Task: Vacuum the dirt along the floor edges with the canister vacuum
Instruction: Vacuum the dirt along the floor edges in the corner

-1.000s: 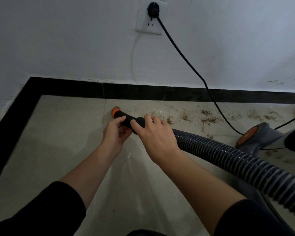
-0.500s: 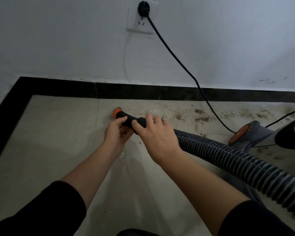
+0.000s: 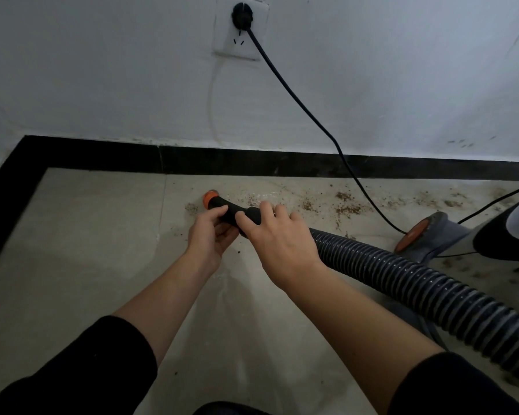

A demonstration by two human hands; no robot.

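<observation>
Gripping nozzle (image 3: 233,211); left hand (image 3: 212,236), right hand (image 3: 280,242)

The grey-and-black canister vacuum body (image 3: 492,235) is cut off by the right edge, and its ribbed grey plastic hose (image 3: 402,280) runs out at the lower right corner. The left hand (image 3: 210,235) and right hand (image 3: 282,244) hide the join between hose and black orange-tipped nozzle (image 3: 232,212). The white wall socket (image 3: 240,37) loses its top at the upper edge. The brown dirt specks (image 3: 346,209) are too small to identify.

Floor (image 3: 81,235) left of nozzle: open. Right: hose (image 3: 402,277), power cord (image 3: 351,172), canister (image 3: 504,235), seemingly crowding passage.
</observation>
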